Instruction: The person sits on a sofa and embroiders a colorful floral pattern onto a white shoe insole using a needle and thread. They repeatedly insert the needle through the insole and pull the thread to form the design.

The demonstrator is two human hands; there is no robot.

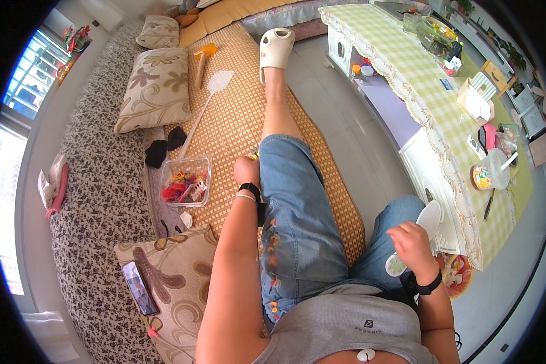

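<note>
My left hand [246,171] is curled down by the woven mat [236,109], against my outstretched leg in blue denim [291,182]. A small yellowish thing [254,153] shows at its fingertips; whether it is gripped is hidden. Over my bent other leg, my right hand [409,245] is raised with curled fingers. Two white rounded pieces, one plain [430,219] and one with a pale green middle [395,265], show at either side of it. I cannot tell whether they are joined or held. Left of my left hand, a clear plastic box [209,182] contains tangled coloured yarn [184,186].
A phone [139,288] lies on a cushion [182,255]. Black cloth pieces [156,153], a flyswatter [219,82] and an orange-headed mallet [200,68] lie farther up. At right stands a table with a checked cloth [418,82], bearing a plastic cup [482,176] and a remote [476,147].
</note>
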